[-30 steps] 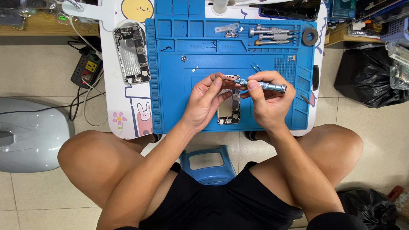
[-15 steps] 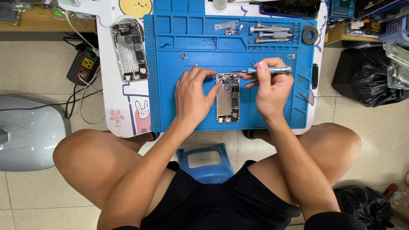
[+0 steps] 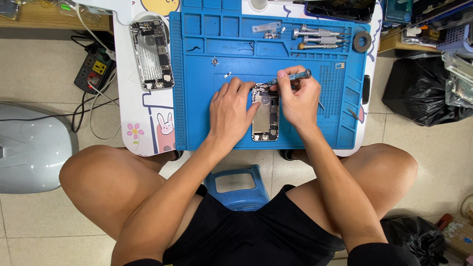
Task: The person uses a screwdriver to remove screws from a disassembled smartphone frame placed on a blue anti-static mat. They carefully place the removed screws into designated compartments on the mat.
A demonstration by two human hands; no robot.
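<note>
The opened phone [image 3: 265,114] lay flat near the middle of the blue work mat [image 3: 197,88], its back shell up and inner parts exposed. The left hand [image 3: 230,111] rested at the phone's nine o'clock edge, fingers spread and pressing down to steady it. The right hand [image 3: 298,98] sat at three o'clock, fingers closed around a small screwdriver [image 3: 290,77] whose tip met the phone's upper end at twelve o'clock. The phone looked light, stiff and thin, with delicate boards inside, so it was best held by its metal side rims. A second opened phone [image 3: 152,54] lay at ten o'clock, spare drivers [image 3: 315,38] at one o'clock.
</note>
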